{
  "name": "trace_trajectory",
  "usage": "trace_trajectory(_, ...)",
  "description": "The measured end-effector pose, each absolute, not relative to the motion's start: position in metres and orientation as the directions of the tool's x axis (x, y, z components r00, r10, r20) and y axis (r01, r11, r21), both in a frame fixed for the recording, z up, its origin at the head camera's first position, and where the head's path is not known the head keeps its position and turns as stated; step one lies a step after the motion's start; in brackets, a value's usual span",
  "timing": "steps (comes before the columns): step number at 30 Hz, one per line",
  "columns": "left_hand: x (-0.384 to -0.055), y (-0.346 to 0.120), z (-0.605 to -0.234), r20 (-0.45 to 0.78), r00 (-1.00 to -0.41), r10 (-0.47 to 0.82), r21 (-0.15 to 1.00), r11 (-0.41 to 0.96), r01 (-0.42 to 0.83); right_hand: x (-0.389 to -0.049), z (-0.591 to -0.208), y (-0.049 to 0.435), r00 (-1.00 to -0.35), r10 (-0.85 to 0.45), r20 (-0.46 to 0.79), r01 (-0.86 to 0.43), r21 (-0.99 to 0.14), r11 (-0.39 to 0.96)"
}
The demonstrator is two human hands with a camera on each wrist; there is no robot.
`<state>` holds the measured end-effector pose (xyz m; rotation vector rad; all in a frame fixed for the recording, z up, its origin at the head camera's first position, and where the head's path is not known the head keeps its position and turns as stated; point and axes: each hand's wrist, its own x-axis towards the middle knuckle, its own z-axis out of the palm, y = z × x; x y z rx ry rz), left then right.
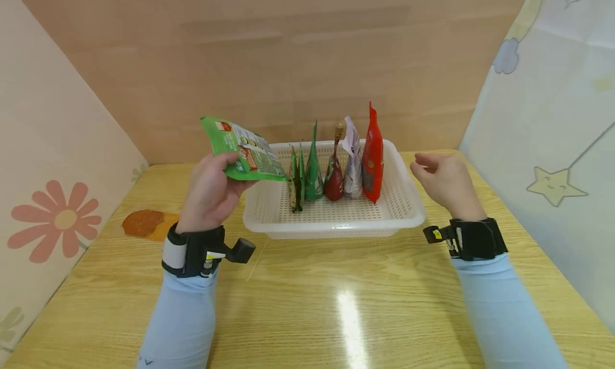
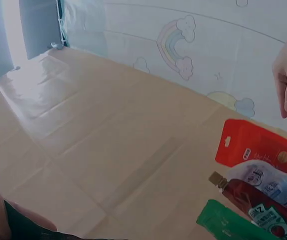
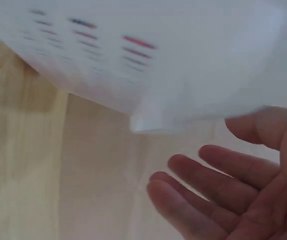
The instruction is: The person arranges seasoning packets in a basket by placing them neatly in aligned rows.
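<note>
My left hand [image 1: 211, 190] pinches a green printed food packet [image 1: 252, 152] between thumb and fingers, tilted beside the left end of a white plastic basket [image 1: 326, 227]. Inside the basket, several packets stand in a row: thin green-edged ones [image 1: 297, 185], a green pouch [image 1: 314, 171], a dark red pouch with a gold cap [image 1: 333, 177], a pale lilac pouch [image 1: 353, 166] and a tall red pouch [image 1: 373, 158]. My right hand [image 1: 444, 182] hovers off the basket's right end, holding nothing. Its loosely bent fingers [image 3: 218, 185] show in the right wrist view.
A flat clear packet with orange-red and yellow contents [image 1: 144, 223] lies on the wooden table [image 1: 298, 299] at the left. Brown paper [image 1: 288, 64] covers the back, and patterned panels [image 1: 557, 123] rise at both sides.
</note>
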<state>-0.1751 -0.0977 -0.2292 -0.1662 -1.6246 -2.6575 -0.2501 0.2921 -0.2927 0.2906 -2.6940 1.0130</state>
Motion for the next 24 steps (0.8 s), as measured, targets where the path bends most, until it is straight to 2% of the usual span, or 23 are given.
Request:
trace_trajectory(4,-0.184,-0.101,-0.235,0.074,-0.997,0.032,0.900,-0.432,0.053,-0.260,-0.303,0.294,-0.981,-0.137,0.136,-0.192,-0.620,0.761)
trace_trajectory(11,-0.195,-0.105,-0.243,0.021,-0.999,0.036,0.919,-0.394,0.006,-0.265,-0.308,0.297,-0.988,-0.156,0.010,-0.125,-0.644,0.755)
trace_trajectory(15,-0.204,-0.104,-0.246,-0.026,-0.998,0.061,0.941,-0.335,-0.045,-0.265,-0.308,0.296,-0.987,-0.158,-0.009,-0.114,-0.649,0.752)
trace_trajectory(24,-0.238,-0.100,-0.244,-0.180,-0.976,0.125,0.980,-0.060,-0.188,-0.266,-0.311,0.293,-0.983,-0.183,0.009,-0.145,-0.654,0.743)
